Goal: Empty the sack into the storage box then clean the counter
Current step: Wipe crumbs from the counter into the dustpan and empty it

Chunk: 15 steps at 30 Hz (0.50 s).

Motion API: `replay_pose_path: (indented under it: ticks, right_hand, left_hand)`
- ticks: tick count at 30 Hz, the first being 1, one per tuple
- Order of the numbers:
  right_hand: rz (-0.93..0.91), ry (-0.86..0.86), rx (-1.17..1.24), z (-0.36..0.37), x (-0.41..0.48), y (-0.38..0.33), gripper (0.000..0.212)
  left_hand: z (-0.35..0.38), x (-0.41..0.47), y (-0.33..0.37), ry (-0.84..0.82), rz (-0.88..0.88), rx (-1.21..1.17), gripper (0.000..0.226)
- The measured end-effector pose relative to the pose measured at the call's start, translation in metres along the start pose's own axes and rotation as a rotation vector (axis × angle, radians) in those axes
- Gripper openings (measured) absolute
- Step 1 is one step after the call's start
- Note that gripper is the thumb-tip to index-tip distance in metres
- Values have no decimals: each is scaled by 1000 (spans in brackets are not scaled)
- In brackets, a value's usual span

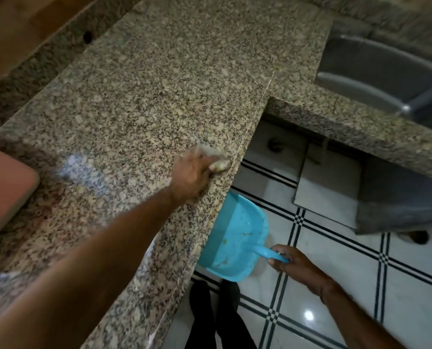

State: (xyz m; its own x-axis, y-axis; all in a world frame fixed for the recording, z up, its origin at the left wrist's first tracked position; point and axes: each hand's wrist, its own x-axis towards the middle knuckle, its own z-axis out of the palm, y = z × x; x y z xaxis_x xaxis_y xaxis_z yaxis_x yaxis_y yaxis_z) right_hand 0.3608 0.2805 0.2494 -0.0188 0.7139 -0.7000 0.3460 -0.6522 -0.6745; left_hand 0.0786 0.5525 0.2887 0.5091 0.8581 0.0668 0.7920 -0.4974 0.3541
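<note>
— Where were your hands at that point?

— Your left hand point(193, 176) was closed around a blurred, pale wad, a cloth or sponge I judged, pressed on the counter point(144, 96) right at its front edge. Your right hand point(289, 263) gripped the handle of the blue dustpan point(232, 238), held below the edge, down and to the right of your wiping hand.

— And the sack and box?

— I couldn't see either for certain; a reddish thing point(5, 190) sat far to the left of your left hand.

— How should I have done the sweep?

— I'd say you needed the pan's lip tucked against the edge, directly under the wad. A few crumbs already lay in it.
</note>
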Motion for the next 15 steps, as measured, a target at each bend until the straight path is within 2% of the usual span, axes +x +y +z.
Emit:
replay_pose_path:
  ticks: [2,7,12,15]
  right_hand:
    - [7,10,4,3,-7,-1,30]
    - [-8,21,3,10,-22,-5,34]
    - [-7,17,-87,25,-38,-5,8]
    - [-22,-7,-122,37,-49,0,3]
  left_hand:
    - [1,-22,6,-86,37,24,47]
    - [-14,-83,2,-94,119,-56,51]
    - [-21,-161,7,-44,83,-123,51]
    - [-24,-205,9,-60,32,-90,48]
